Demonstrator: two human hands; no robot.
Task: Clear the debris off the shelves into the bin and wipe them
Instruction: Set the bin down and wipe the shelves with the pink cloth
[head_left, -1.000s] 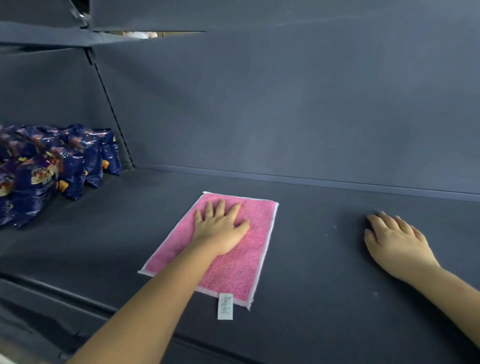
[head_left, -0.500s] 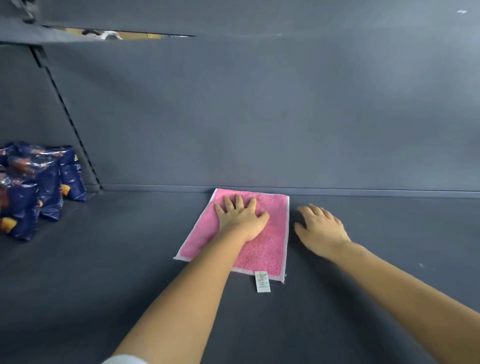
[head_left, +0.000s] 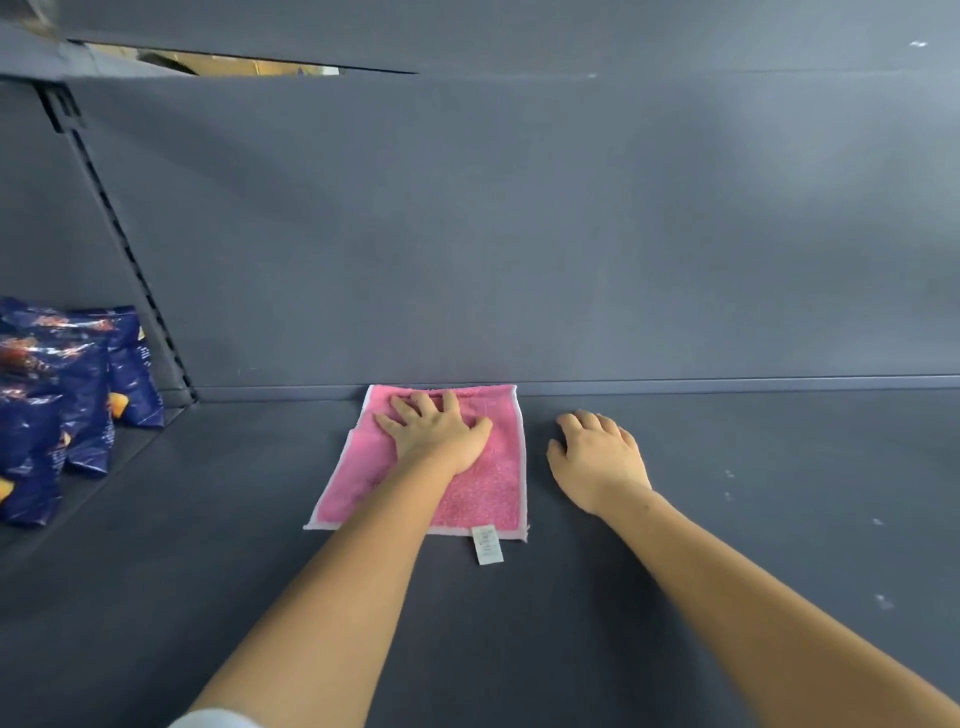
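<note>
A pink cloth (head_left: 483, 493) with a white edge and a small white tag lies flat on the dark grey shelf (head_left: 727, 545), its far edge against the back wall. My left hand (head_left: 436, 431) presses flat on the cloth with fingers spread. My right hand (head_left: 597, 457) rests palm down on the bare shelf just right of the cloth, fingers loosely bent and holding nothing. A few small pale specks of debris (head_left: 878, 522) dot the shelf at the right.
Dark blue snack bags (head_left: 62, 410) stand in a row at the left end of the shelf. A slotted upright (head_left: 124, 249) runs up the back wall beside them. Another shelf (head_left: 467, 31) hangs overhead.
My left hand has pushed the cloth away from me until it meets the back wall. My right hand has slid left across the shelf and now lies beside the cloth.
</note>
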